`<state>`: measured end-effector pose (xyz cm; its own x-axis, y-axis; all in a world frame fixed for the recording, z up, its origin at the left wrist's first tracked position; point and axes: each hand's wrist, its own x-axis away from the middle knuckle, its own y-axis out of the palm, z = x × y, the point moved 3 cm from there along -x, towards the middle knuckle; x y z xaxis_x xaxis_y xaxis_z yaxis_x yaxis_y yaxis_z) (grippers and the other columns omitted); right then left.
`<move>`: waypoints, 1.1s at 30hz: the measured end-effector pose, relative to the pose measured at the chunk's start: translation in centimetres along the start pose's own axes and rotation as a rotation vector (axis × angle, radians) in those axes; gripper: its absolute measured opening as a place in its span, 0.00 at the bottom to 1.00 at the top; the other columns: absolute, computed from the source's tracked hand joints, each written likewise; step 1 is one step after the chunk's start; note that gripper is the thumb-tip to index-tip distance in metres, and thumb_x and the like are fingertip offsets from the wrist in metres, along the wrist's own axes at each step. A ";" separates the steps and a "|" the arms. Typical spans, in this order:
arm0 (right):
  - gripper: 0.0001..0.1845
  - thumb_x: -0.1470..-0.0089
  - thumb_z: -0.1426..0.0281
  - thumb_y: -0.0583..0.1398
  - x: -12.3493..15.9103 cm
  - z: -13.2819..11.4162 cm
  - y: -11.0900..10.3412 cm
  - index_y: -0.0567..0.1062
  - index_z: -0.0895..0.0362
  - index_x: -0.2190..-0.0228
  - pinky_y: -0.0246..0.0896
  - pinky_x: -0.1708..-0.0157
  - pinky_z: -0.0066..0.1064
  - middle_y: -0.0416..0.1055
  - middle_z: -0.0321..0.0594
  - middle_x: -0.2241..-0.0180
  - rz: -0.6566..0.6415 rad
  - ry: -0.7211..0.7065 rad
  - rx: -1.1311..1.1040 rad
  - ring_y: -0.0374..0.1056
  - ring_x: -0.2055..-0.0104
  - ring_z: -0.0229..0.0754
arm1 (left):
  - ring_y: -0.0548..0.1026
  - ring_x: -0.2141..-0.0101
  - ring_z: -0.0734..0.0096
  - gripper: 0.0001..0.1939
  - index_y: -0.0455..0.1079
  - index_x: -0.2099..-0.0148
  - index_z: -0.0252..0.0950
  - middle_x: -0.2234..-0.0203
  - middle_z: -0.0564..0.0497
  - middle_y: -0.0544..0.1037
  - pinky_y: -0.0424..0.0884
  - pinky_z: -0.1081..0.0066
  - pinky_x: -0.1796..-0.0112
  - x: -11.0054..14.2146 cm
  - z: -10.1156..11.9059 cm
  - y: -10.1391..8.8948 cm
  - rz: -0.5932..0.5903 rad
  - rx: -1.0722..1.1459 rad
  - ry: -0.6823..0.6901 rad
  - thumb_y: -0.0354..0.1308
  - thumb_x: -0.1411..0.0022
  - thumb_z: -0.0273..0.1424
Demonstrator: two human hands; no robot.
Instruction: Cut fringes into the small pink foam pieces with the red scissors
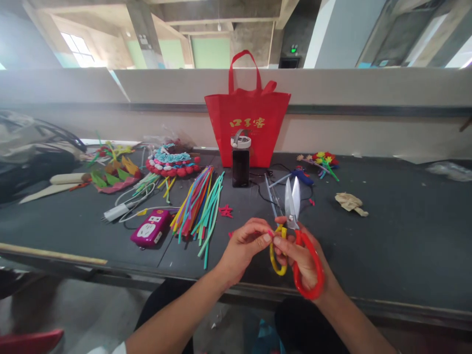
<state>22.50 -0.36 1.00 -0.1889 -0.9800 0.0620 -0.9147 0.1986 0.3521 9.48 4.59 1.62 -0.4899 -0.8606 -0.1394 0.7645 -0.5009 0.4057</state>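
Note:
My left hand [245, 248] pinches a small pink-red piece [271, 233] between thumb and fingertips, over the table's front part. Thumb and fingertip of my right hand [304, 260] meet it from the other side. The same right hand also carries a pair of scissors [292, 209], one handle red and the other yellow, blades slightly parted and pointing away from me. Left of the hands lies a small heap of short red pieces [225, 211]. A bundle of coloured pipe cleaners [195, 206] is spread beyond my left hand.
A red bag [250, 118] stands at the back, with a bottle [241, 141] and a phone [241, 168] before it. A purple power strip [151, 228] and white charger [117, 212] lie left. Craft flowers [324, 160] and crumpled paper [350, 202] are on the right.

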 end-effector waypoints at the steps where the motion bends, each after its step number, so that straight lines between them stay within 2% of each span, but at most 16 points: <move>1: 0.29 0.54 0.65 0.68 0.0 0.0 -0.1 0.67 0.53 0.51 0.59 0.82 0.22 0.69 0.29 0.76 0.003 -0.010 0.004 0.63 0.80 0.31 | 0.70 0.59 0.70 0.06 0.78 0.65 0.36 0.62 0.49 0.71 0.65 0.72 0.58 0.0 -0.1 0.0 0.013 -0.004 -0.005 0.67 0.46 0.32; 3: 0.29 0.53 0.64 0.67 -0.1 -0.1 -0.2 0.67 0.53 0.51 0.60 0.82 0.23 0.70 0.30 0.74 0.020 -0.049 0.043 0.62 0.80 0.31 | 0.70 0.62 0.72 0.08 0.77 0.65 0.36 0.64 0.50 0.73 0.65 0.72 0.59 0.1 -0.2 0.1 0.058 -0.008 -0.032 0.68 0.47 0.33; 6: 0.29 0.53 0.61 0.66 -0.1 -0.5 -0.3 0.67 0.53 0.51 0.62 0.82 0.25 0.71 0.31 0.72 0.093 -0.111 0.221 0.63 0.80 0.32 | 0.71 0.64 0.73 0.10 0.77 0.66 0.35 0.68 0.51 0.75 0.66 0.73 0.60 0.2 -0.4 0.1 0.125 -0.001 -0.079 0.70 0.50 0.33; 10: 0.27 0.54 0.61 0.65 0.2 -1.5 0.0 0.68 0.55 0.53 0.64 0.81 0.26 0.72 0.33 0.72 0.193 -0.197 0.450 0.64 0.80 0.34 | 0.71 0.65 0.73 0.09 0.77 0.68 0.34 0.69 0.52 0.76 0.66 0.73 0.61 0.2 -0.6 0.2 0.149 0.019 -0.076 0.71 0.52 0.32; 14: 0.22 0.54 0.62 0.64 0.6 -2.2 0.5 0.70 0.54 0.56 0.63 0.82 0.25 0.73 0.34 0.74 0.205 -0.270 0.586 0.62 0.82 0.33 | 0.71 0.68 0.75 0.09 0.77 0.68 0.34 0.72 0.53 0.76 0.67 0.73 0.63 0.2 -1.0 0.1 0.170 0.042 -0.089 0.71 0.52 0.32; 18: 0.20 0.48 0.62 0.61 0.6 -1.7 0.2 0.70 0.53 0.54 0.67 0.76 0.26 0.74 0.35 0.71 0.132 -0.322 0.625 0.70 0.76 0.36 | 0.74 0.72 0.74 0.11 0.75 0.66 0.33 0.72 0.52 0.78 0.69 0.71 0.65 0.1 -0.7 0.0 0.150 0.069 -0.102 0.68 0.49 0.35; 21: 0.19 0.47 0.65 0.60 0.3 -1.2 -0.6 0.71 0.53 0.52 0.71 0.65 0.30 0.76 0.38 0.65 0.091 -0.427 0.833 0.73 0.68 0.39 | 0.75 0.76 0.74 0.11 0.72 0.65 0.33 0.71 0.51 0.78 0.69 0.71 0.68 -0.1 -0.1 -0.3 0.139 0.087 -0.094 0.66 0.45 0.36; 24: 0.20 0.47 0.69 0.60 -0.1 -0.7 -1.2 0.71 0.52 0.51 0.68 0.55 0.35 0.74 0.40 0.58 0.039 -0.542 1.054 0.72 0.58 0.42 | 0.75 0.76 0.75 0.11 0.69 0.65 0.33 0.71 0.51 0.78 0.68 0.72 0.69 -0.3 0.5 -0.8 0.141 0.058 -0.052 0.64 0.44 0.36; 29: 0.24 0.49 0.75 0.58 -0.3 0.1 -1.8 0.70 0.50 0.50 0.68 0.57 0.38 0.73 0.39 0.60 -0.066 -0.544 1.189 0.69 0.57 0.44 | 0.74 0.76 0.73 0.11 0.69 0.64 0.33 0.76 0.51 0.77 0.68 0.71 0.69 -0.2 0.9 -1.3 0.126 -0.047 0.010 0.64 0.43 0.36; 33: 0.24 0.50 0.75 0.58 -0.1 0.3 -1.8 0.70 0.50 0.50 0.67 0.56 0.40 0.72 0.40 0.60 -0.083 -0.545 1.195 0.68 0.57 0.45 | 0.74 0.77 0.73 0.12 0.69 0.65 0.34 0.76 0.52 0.77 0.67 0.71 0.70 -0.1 0.8 -1.3 0.119 -0.063 0.014 0.64 0.44 0.38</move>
<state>24.05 -0.61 0.13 0.0214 -0.9157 -0.4012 -0.6276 0.3001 -0.7184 8.26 5.43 1.81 -0.3888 -0.9151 -0.1064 0.8419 -0.3998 0.3624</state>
